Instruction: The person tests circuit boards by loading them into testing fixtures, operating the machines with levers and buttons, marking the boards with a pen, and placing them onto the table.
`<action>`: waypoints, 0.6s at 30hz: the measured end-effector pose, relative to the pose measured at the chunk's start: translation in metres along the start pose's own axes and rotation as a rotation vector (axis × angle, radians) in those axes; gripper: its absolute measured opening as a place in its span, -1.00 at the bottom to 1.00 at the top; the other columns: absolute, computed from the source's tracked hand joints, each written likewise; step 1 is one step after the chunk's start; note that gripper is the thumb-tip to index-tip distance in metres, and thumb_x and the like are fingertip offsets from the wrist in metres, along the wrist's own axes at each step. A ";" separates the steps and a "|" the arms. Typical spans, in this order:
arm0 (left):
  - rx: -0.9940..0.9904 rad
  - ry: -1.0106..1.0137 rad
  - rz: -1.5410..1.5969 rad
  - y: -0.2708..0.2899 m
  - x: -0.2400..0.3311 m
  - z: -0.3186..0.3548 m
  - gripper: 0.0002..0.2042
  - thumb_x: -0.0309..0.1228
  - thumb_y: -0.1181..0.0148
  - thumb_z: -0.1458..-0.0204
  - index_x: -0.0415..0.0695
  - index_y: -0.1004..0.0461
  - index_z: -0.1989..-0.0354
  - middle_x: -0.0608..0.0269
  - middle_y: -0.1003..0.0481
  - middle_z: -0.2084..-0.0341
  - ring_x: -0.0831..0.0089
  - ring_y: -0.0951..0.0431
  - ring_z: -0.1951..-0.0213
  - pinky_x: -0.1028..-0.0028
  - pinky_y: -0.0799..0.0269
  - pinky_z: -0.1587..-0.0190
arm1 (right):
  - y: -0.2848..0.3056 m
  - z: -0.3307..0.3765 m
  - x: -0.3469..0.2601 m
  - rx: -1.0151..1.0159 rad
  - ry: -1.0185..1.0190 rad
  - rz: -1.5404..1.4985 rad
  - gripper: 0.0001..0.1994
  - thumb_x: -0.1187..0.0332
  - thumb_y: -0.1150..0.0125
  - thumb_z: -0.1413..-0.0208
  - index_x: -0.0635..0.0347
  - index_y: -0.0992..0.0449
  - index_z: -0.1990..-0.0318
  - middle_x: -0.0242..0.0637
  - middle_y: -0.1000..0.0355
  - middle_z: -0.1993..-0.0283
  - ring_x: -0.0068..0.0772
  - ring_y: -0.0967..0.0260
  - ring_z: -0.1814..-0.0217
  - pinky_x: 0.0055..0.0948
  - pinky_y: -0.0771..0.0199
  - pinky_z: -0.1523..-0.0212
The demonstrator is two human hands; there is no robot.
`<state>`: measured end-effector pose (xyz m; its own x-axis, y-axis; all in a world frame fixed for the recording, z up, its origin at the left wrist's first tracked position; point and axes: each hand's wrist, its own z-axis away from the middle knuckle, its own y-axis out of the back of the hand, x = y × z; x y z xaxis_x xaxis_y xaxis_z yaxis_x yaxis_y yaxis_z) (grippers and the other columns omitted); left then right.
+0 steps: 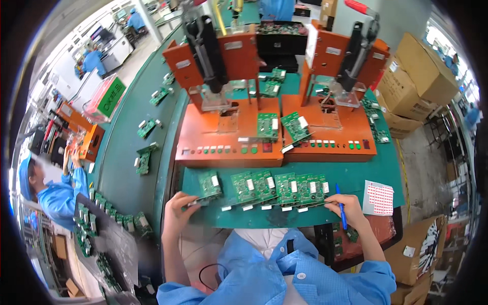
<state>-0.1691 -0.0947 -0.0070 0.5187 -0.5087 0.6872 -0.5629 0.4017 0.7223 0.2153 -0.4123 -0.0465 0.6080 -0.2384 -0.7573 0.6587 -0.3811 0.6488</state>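
My left hand (177, 212) pinches the lower left corner of a green circuit board (208, 183), tilted at the left end of a row. Several more circuit boards (264, 184) stand or lean side by side along the near part of the green bench, each with a white label. At the right end of that row, my right hand (349, 209) is closed with a blue pen (341, 209) in its fingers. Its fingertips reach the lower edge of the rightmost circuit board (318, 186); whether they grip that board too is hard to see.
Two orange test fixtures (213, 157) with buttons and clamp levers stand behind the row, loose boards (267, 125) on top. A sheet of red-and-white stickers (378, 198) lies at right. A conveyor belt (122, 168) carries boards at left; a co-worker (56, 188) sits beyond it. Cardboard boxes (417, 71) stand right.
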 end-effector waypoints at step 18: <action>0.028 -0.227 0.240 -0.011 0.025 -0.164 -0.77 -0.60 -0.35 0.03 -0.29 -0.64 0.15 0.23 -0.55 0.36 0.53 -0.54 0.41 0.53 -0.44 0.33 | 0.089 -0.155 0.020 0.207 -0.054 -0.375 -0.85 0.40 -0.32 -0.17 0.31 -0.59 0.22 -0.30 -0.59 0.43 -0.69 -0.42 0.53 -0.64 -0.35 0.57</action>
<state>-0.0444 0.0132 0.0151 0.2140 -0.5603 0.8002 -0.6711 0.5110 0.5372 0.3551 -0.3126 0.0080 0.3158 -0.0932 -0.9442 0.7238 -0.6198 0.3033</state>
